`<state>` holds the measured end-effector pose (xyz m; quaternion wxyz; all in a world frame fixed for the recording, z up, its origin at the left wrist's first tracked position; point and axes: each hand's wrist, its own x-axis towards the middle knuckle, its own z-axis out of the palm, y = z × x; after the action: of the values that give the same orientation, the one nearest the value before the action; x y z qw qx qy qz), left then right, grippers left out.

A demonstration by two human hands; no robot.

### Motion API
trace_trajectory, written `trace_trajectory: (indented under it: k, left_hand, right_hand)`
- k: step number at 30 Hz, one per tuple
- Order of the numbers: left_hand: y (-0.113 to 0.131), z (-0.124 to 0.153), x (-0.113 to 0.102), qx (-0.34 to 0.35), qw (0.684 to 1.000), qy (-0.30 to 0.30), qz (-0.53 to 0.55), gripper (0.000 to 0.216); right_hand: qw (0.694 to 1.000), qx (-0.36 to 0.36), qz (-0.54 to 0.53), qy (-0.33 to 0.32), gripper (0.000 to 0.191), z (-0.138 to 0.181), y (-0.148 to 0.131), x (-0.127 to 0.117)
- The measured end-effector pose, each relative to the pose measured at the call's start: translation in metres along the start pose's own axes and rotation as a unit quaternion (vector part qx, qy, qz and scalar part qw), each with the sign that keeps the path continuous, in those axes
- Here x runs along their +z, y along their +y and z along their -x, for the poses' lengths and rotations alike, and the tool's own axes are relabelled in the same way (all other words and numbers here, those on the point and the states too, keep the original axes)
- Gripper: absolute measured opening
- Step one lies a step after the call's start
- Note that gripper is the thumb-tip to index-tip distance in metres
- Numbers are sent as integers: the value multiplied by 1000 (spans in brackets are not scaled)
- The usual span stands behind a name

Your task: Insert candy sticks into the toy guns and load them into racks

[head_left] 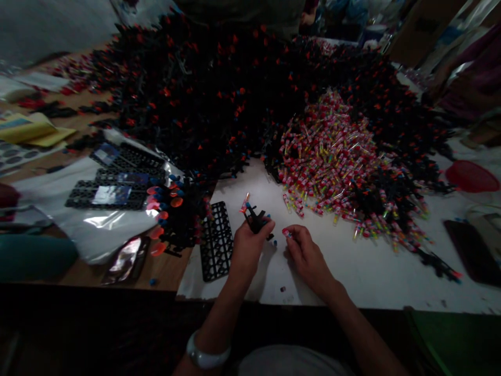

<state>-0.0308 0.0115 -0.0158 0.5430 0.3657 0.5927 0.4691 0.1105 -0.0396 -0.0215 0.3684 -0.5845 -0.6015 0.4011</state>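
Note:
My left hand (249,245) is closed around a small black toy gun (255,220) with an orange tip and bits of blue. To its right, my right hand (307,257) pinches a small red-and-white piece (287,233) between thumb and fingers; its exact kind is too small to make out. A little blue piece (275,243) lies on the white tabletop (254,180) between the hands. Beside my left hand is a black plastic grid tray (216,243). Beyond my right hand rises a pile of small clear tubes with red-and-pink labels (329,151).
A huge heap of black toy guns (211,99) covers the back. At left, black trays (113,193) lie on plastic sheeting, beside toy guns with orange tips (176,214). A dark phone (472,250) and red round lid (472,176) are at right, near another person's sleeve (477,78).

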Motion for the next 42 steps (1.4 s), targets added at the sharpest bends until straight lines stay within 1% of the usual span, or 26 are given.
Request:
trace_trajectory:
  k: [1, 3, 5, 7, 12, 16, 22, 26, 28, 31, 33, 35, 36, 38, 40, 42]
  left_hand:
    - [1, 2, 0, -31, 998, -19, 41, 33]
    - [2, 6, -3, -81, 992, -48, 86, 35]
    - [3, 10, -5, -99, 988, -65, 101, 37]
    - [2, 12, -6, -96, 989, -70, 93, 35]
    - [1, 17, -3, -71, 993, -57, 71, 29]
    - [1, 18, 0, -55, 995, -53, 66, 27]
    - [1, 19, 0, -45, 995, -55, 66, 24]
    - [-2, 20, 2, -41, 995, -44, 81, 23]
    - [-5, 21, 2, -43, 995, -34, 89, 23]
    - [-8, 22, 2, -47, 993, -27, 102, 24]
    - [-8, 23, 3, -44, 992, -22, 113, 23]
    - [-7, 24, 6, -47, 991, -20, 124, 23]
    - [-5, 24, 7, -51, 990, -21, 131, 24]
    - [-3, 26, 13, -59, 988, -17, 142, 25]
    - [-1, 29, 19, -59, 987, -5, 149, 25]
    - [-1, 31, 25, -54, 989, -8, 141, 24]
  right_hand:
    - [1000, -8, 4, 1, 22, 2, -1, 3]
    - [1000, -19, 14, 14, 20, 3, -2, 4]
    - [999, -17, 21, 19, 20, 3, 2, 2]
    - [1000, -12, 26, 9, 22, 3, 6, -3]
    - [999, -23, 25, -13, 24, 6, 13, -11]
    - [999, -27, 21, -15, 24, 5, 13, -11]
    - [1000, -2, -10, -7, 26, 4, 14, -9]
    - [999, -51, 5, -6, 24, 4, 16, -10]
    - [997, -70, 6, -20, 23, 3, 17, -12]
    - [996, -75, 9, -46, 20, 1, 15, -15]
    - [995, -79, 17, -52, 19, 1, 13, -16]
    - [994, -86, 53, -31, 18, 2, 10, -14]
    - [992, -93, 84, -9, 18, 3, 10, -11]
    - [979, -119, 156, 50, 19, 5, 10, -3]
    - [962, -149, 207, 93, 19, 7, 12, 5]
    - [957, -157, 221, 106, 20, 9, 15, 7]
